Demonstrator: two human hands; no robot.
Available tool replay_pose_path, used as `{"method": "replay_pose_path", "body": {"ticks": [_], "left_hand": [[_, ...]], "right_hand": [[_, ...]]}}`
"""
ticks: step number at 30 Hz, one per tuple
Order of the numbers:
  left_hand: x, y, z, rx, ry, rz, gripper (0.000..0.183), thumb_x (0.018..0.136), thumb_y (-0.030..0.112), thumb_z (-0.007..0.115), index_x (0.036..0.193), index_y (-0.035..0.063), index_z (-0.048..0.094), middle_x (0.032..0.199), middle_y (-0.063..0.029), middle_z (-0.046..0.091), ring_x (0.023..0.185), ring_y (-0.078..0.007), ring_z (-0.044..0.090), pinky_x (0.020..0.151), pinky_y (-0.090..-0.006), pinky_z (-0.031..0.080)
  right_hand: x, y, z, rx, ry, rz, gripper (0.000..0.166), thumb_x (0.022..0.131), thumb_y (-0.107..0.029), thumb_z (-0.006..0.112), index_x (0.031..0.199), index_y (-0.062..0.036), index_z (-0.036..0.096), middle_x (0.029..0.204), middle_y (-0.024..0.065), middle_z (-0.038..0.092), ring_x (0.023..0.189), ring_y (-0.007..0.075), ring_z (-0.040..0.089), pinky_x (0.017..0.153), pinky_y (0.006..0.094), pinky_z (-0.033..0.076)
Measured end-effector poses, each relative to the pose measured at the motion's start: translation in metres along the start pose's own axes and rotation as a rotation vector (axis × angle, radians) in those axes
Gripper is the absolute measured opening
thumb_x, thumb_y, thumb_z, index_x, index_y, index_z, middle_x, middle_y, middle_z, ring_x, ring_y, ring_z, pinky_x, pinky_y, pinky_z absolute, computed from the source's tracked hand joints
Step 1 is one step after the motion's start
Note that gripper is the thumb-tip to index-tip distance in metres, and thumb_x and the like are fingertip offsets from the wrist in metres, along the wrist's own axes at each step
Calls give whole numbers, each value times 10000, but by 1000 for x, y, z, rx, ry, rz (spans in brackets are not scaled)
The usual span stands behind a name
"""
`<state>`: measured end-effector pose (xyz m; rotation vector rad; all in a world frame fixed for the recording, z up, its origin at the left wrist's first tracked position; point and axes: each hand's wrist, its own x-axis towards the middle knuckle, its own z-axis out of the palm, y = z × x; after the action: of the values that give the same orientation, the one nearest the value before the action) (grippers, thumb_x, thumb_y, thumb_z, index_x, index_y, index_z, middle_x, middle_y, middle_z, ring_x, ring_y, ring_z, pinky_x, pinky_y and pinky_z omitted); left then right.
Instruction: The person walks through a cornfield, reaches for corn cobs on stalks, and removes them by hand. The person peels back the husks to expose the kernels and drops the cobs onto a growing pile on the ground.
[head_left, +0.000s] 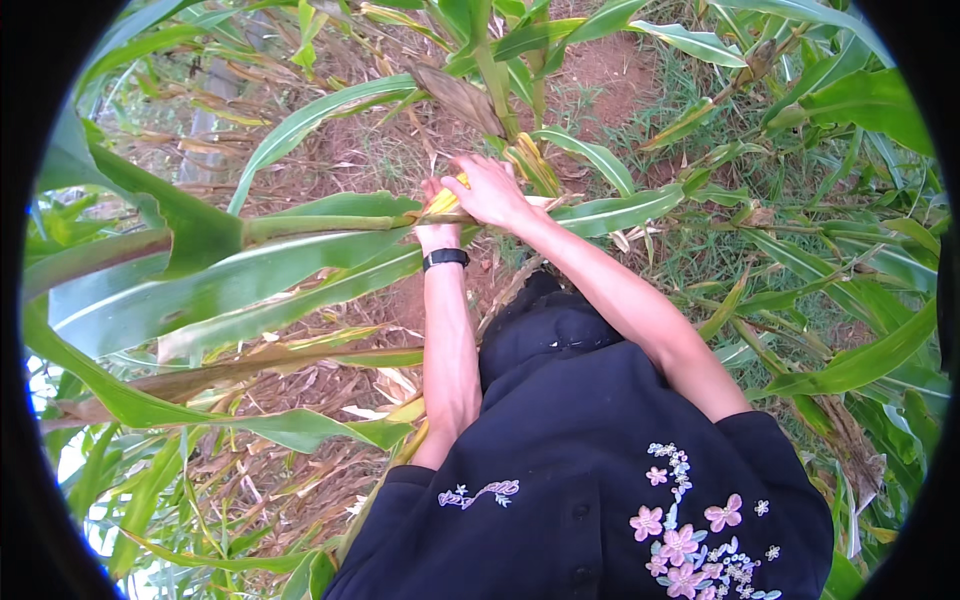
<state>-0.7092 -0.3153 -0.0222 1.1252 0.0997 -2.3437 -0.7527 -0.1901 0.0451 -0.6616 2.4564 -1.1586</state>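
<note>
A yellow ear of corn (445, 201) lies between my two hands, in front of a corn stalk (322, 226) that crosses the view from the left. My left hand (433, 193), with a black band (445, 259) at its wrist, grips the ear from the far side; the stalk and ear hide much of it. From the right, my right hand (489, 187) is closed over the ear, with the thumb along the yellow kernels. Pale husk (544, 201) sticks out beside my right wrist. Both hands' undersides are hidden.
Long green corn leaves (202, 281) reach in from the left. An upright stalk (491, 82) with a dry brown husk (459, 97) stands just beyond my hands. Leaning stalks and leaves (847, 277) crowd the right side. Reddish soil (607, 71) carries grass and dry leaf litter (300, 465).
</note>
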Motion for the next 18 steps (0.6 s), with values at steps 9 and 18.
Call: {"method": "replay_pose_path", "body": {"ticks": [9, 18], "left_hand": [[2, 7, -16, -8, -234, -11, 294, 894, 128, 372, 1074, 36, 586, 1253, -136, 561, 1227, -282, 453, 1092, -528, 228], [27, -4, -36, 264, -58, 106, 242, 934, 93, 363, 1086, 16, 535, 1074, -117, 557, 957, -218, 534, 898, -381, 430]], "right_hand": [[16, 49, 30, 445, -299, 109, 641, 940, -523, 359, 1379, -55, 363, 1442, 231, 272, 1366, 354, 208, 1112, 452, 201], [14, 48, 30, 1172, -388, 346, 666, 844, -378, 645, 1334, -35, 351, 1252, 144, 504, 1174, 228, 474, 965, 378, 396]]}}
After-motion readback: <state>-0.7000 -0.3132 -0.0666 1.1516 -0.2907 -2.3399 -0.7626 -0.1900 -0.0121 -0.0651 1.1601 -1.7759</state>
